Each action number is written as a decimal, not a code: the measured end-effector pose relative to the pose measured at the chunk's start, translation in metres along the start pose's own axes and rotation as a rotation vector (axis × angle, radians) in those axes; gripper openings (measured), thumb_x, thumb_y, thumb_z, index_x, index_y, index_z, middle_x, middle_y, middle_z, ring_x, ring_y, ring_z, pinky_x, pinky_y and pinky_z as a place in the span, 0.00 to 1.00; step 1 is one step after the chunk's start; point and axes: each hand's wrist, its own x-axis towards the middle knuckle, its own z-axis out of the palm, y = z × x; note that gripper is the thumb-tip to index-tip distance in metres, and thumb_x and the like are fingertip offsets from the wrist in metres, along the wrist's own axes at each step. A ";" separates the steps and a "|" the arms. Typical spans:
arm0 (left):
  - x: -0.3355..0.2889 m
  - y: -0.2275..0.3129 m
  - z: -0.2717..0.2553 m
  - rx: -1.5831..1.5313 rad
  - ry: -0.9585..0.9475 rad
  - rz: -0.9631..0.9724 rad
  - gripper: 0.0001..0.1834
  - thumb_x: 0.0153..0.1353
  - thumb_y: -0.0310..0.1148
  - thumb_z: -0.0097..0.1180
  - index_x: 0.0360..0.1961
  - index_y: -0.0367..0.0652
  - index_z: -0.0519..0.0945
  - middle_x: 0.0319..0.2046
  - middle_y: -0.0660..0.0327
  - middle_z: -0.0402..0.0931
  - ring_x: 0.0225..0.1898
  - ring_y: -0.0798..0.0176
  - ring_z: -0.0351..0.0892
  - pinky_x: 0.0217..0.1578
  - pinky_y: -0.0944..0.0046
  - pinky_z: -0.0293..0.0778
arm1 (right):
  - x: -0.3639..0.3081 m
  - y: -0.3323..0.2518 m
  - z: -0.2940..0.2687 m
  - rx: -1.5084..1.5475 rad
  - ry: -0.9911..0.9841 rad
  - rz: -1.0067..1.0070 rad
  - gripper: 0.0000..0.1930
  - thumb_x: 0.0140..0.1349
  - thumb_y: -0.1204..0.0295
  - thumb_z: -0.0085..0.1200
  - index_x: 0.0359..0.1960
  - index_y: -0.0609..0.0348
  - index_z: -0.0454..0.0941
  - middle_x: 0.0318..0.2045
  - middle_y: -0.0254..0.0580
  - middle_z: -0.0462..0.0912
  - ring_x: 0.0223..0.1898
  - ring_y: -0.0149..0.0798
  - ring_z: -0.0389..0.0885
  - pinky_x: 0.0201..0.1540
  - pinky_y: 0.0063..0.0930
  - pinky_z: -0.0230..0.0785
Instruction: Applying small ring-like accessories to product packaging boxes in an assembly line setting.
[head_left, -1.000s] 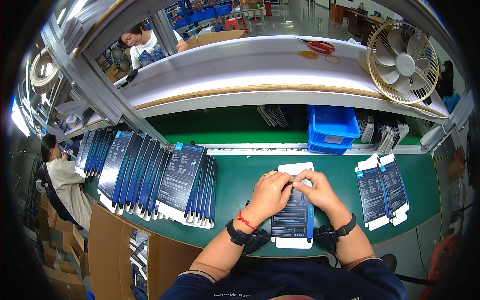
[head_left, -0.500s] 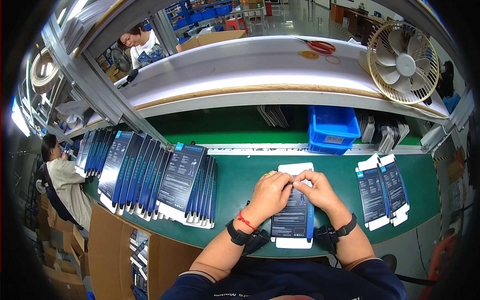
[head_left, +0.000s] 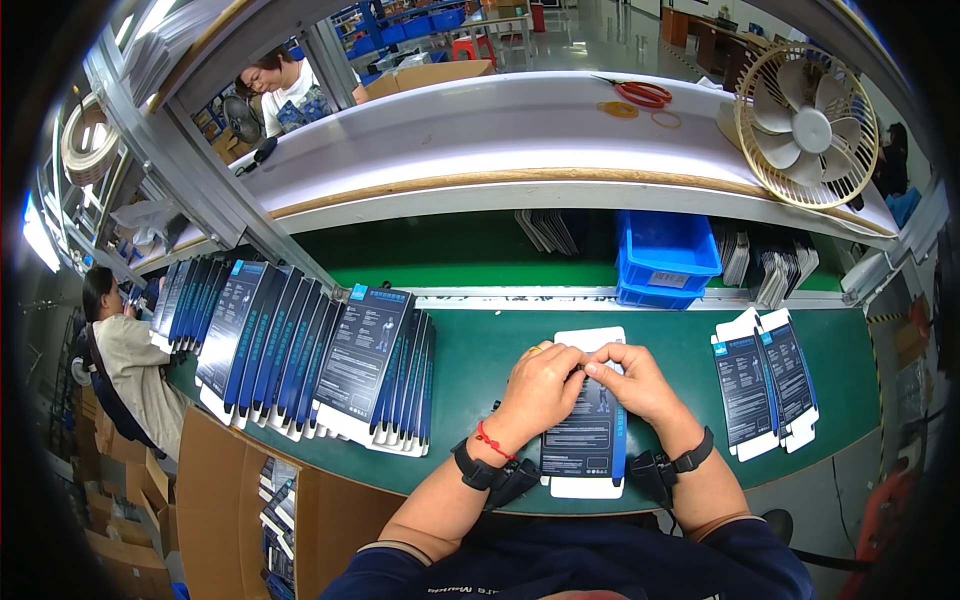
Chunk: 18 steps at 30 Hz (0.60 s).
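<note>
A flat dark blue carton (head_left: 580, 445) with white end flaps lies on the green worktop in front of me. Above its upper half, my left hand (head_left: 545, 385) and my right hand (head_left: 635, 378) meet with fingers curled and pinched together. Something small and dark shows between the fingertips, too small to name. Both hands cover part of the carton's printed face. Standing to the left is a long row of similar cartons (head_left: 365, 350), leaning on one another. Two more flat cartons (head_left: 742, 385) lie to the right, partly overlapping.
Blue plastic bins (head_left: 668, 250) stand under the white shelf (head_left: 480, 150). On that shelf are a fan (head_left: 808, 130), red-handled scissors (head_left: 642, 93) and rubber bands (head_left: 618, 109). An open cardboard box (head_left: 225, 500) holding cartons sits at lower left. Co-workers are beyond the shelf and at far left.
My hands keep the same pinched pose over the carton. The carton beneath them has shifted very slightly. The co-worker beyond the shelf has moved a little.
</note>
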 end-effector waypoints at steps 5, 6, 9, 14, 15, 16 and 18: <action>0.000 0.000 0.001 -0.003 -0.019 -0.009 0.06 0.52 0.25 0.61 0.33 0.41 0.80 0.30 0.57 0.80 0.33 0.52 0.78 0.37 0.56 0.72 | 0.000 0.006 0.000 -0.018 0.011 -0.021 0.07 0.63 0.72 0.58 0.32 0.64 0.80 0.28 0.36 0.83 0.33 0.25 0.76 0.39 0.25 0.70; 0.000 0.000 0.001 -0.010 -0.016 -0.006 0.06 0.52 0.25 0.61 0.33 0.41 0.80 0.30 0.57 0.80 0.33 0.52 0.78 0.37 0.56 0.72 | 0.000 0.006 -0.001 -0.028 0.008 -0.020 0.07 0.63 0.72 0.58 0.32 0.64 0.80 0.27 0.37 0.83 0.33 0.26 0.76 0.39 0.25 0.70; 0.000 0.000 0.001 -0.002 -0.023 -0.010 0.06 0.53 0.25 0.61 0.34 0.41 0.80 0.30 0.57 0.80 0.33 0.52 0.78 0.37 0.56 0.72 | 0.000 0.005 -0.001 -0.037 0.007 -0.018 0.06 0.63 0.73 0.57 0.32 0.64 0.80 0.27 0.37 0.83 0.33 0.26 0.76 0.39 0.26 0.70; -0.001 -0.002 0.003 -0.006 -0.017 -0.005 0.07 0.53 0.25 0.61 0.35 0.41 0.81 0.30 0.58 0.81 0.33 0.52 0.77 0.37 0.57 0.72 | 0.000 0.005 -0.001 -0.031 0.010 -0.022 0.06 0.63 0.73 0.57 0.33 0.64 0.80 0.28 0.38 0.83 0.33 0.27 0.76 0.39 0.26 0.70; -0.001 -0.002 0.003 -0.009 -0.018 -0.007 0.07 0.53 0.26 0.61 0.35 0.42 0.81 0.30 0.58 0.81 0.33 0.53 0.77 0.37 0.57 0.72 | 0.000 0.005 -0.001 -0.031 0.010 -0.013 0.06 0.63 0.73 0.56 0.33 0.64 0.80 0.29 0.39 0.84 0.34 0.27 0.77 0.40 0.26 0.70; -0.001 -0.002 0.003 -0.009 -0.018 -0.008 0.07 0.53 0.26 0.61 0.35 0.42 0.81 0.30 0.58 0.81 0.33 0.53 0.77 0.37 0.57 0.72 | 0.000 0.005 -0.001 -0.031 0.010 -0.002 0.06 0.64 0.73 0.56 0.34 0.64 0.80 0.29 0.39 0.84 0.34 0.28 0.77 0.41 0.26 0.70; 0.000 -0.003 0.002 -0.001 -0.023 -0.004 0.07 0.53 0.25 0.60 0.35 0.42 0.81 0.30 0.58 0.81 0.32 0.53 0.78 0.37 0.57 0.72 | 0.000 0.005 -0.001 -0.021 0.011 -0.001 0.06 0.64 0.73 0.55 0.34 0.64 0.80 0.30 0.39 0.84 0.35 0.28 0.78 0.41 0.26 0.70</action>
